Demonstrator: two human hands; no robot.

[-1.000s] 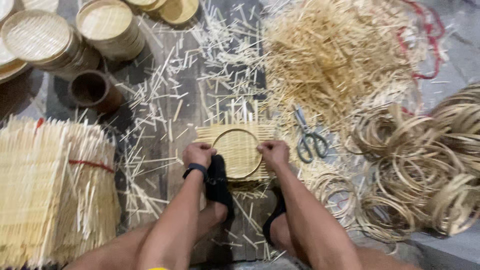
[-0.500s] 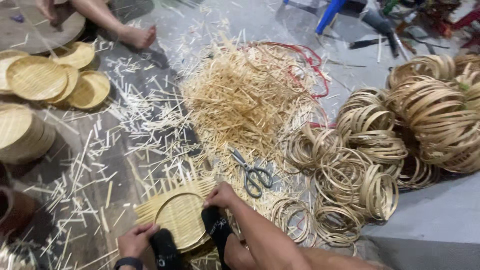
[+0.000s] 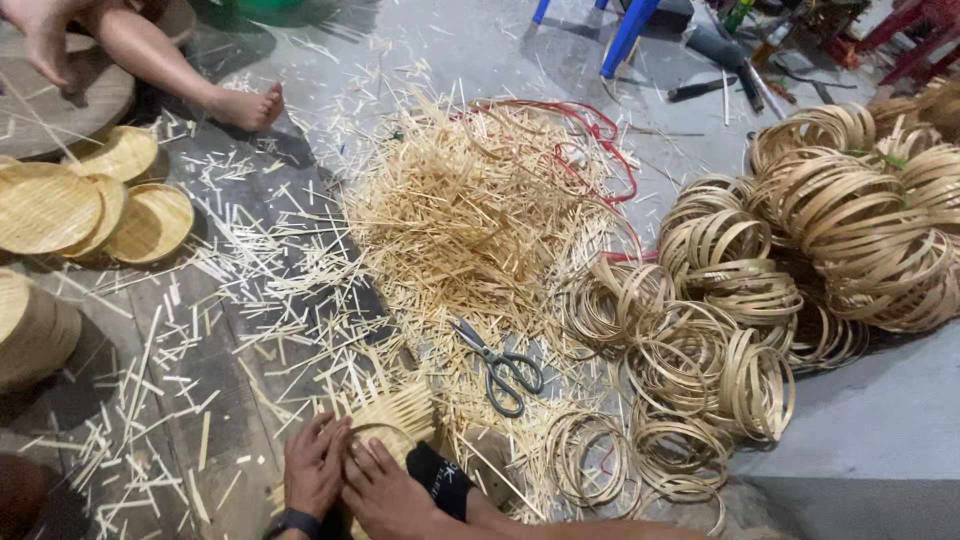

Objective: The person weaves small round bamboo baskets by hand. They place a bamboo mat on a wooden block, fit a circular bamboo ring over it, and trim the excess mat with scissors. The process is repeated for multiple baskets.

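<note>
Woven bamboo mat (image 3: 395, 420) beneath left hand (image 3: 315, 465), right hand (image 3: 385, 495) beside

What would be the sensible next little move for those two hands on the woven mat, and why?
Probably press the woven bamboo mat flat and steady it. Both the left hand and the right hand rest at its near edge, its strip ends stick out loose, and a thin ring seems to lie on it. The scissors lie apart to the right, untouched, so trimming looks like a later step.
</note>
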